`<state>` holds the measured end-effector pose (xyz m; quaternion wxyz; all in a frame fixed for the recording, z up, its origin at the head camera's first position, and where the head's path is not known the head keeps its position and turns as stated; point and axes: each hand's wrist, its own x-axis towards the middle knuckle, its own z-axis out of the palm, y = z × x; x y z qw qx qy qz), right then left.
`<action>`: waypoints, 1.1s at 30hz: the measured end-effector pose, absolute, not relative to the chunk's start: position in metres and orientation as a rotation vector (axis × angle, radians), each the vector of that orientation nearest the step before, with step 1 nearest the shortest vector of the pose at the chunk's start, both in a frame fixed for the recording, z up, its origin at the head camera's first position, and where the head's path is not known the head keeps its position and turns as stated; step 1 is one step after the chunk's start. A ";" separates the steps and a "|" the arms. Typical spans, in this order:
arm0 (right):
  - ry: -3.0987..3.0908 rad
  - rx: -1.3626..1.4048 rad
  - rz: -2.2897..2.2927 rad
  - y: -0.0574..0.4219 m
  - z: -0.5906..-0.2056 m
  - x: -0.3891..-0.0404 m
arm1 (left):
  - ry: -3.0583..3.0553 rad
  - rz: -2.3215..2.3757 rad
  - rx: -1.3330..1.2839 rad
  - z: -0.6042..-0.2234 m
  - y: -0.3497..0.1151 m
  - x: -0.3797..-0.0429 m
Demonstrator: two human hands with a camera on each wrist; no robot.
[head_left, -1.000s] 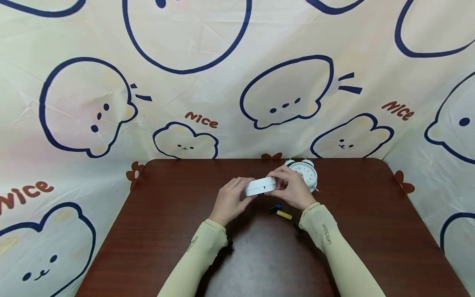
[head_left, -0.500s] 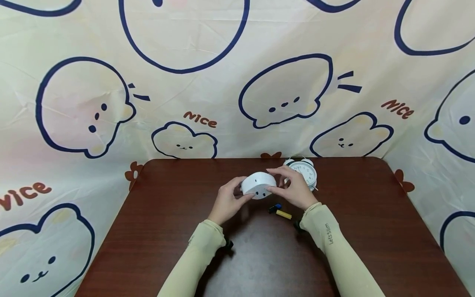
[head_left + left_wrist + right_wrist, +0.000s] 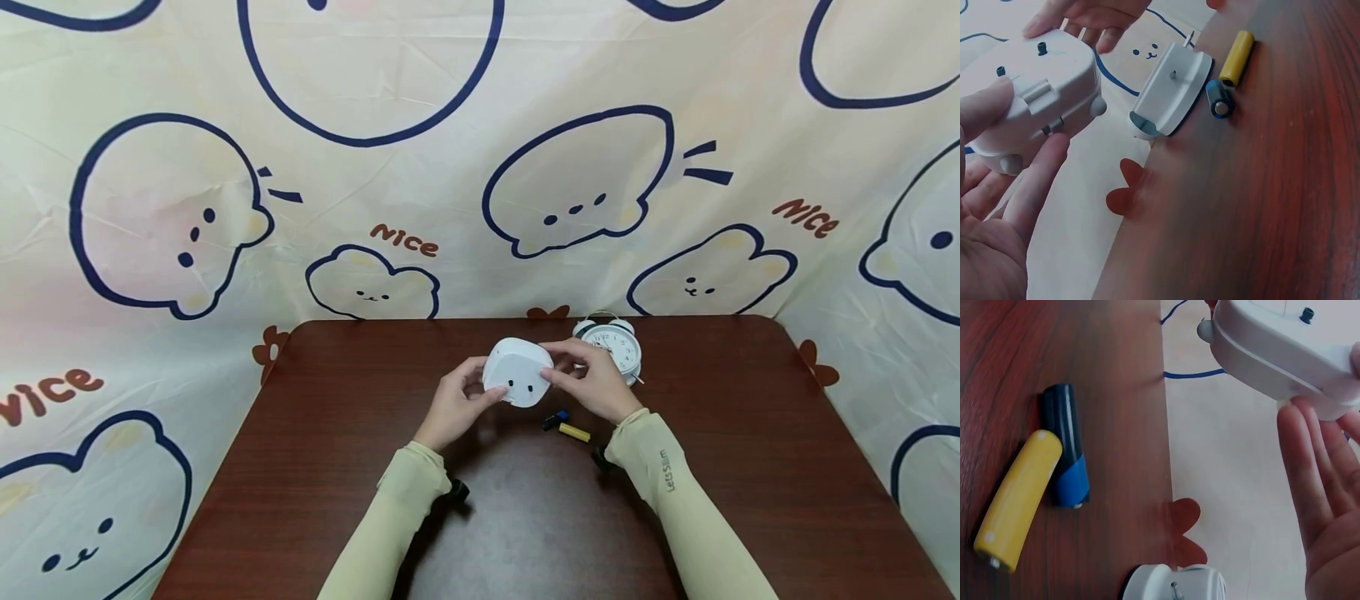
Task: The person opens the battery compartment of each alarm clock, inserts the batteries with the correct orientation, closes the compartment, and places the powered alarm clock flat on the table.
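A white rounded clock [image 3: 517,372] is held up over the table, its back facing me, with the dial hidden. On that back sit two small black knobs [image 3: 1042,48] and a cover with a tab; two stubby feet show on its edge in the left wrist view. My left hand [image 3: 450,408] grips the left side, thumb by one knob and a finger along the edge. My right hand [image 3: 597,383] pinches the right side between thumb and fingers. A yellow battery [image 3: 574,432] and a dark battery with a blue end [image 3: 555,420] lie on the table below.
Behind my right hand a white twin-bell alarm clock [image 3: 613,343] stands near the back edge of the brown table [image 3: 360,467]. A cartoon-printed cloth [image 3: 420,192] hangs behind the table and along its sides.
The white clock in my hands has tilted from edge-on to showing its flat back. Both hands keep their hold, with the thumbs now over the back. The batteries have not moved.
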<state>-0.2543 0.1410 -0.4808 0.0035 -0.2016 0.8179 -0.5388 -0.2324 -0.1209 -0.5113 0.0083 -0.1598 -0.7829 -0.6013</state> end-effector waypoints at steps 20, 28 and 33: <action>2.448 -0.373 -1.813 0.131 -0.474 -0.255 | -2.276 -2.346 -0.533 -0.510 -0.118 -0.233; 2.493 -0.278 -1.781 0.129 -0.473 -0.252 | -2.386 -2.411 -0.527 -0.515 -0.115 -0.233; 2.499 -0.263 -1.782 0.129 -0.472 -0.253 | -2.406 -2.429 -0.554 -0.514 -0.114 -0.234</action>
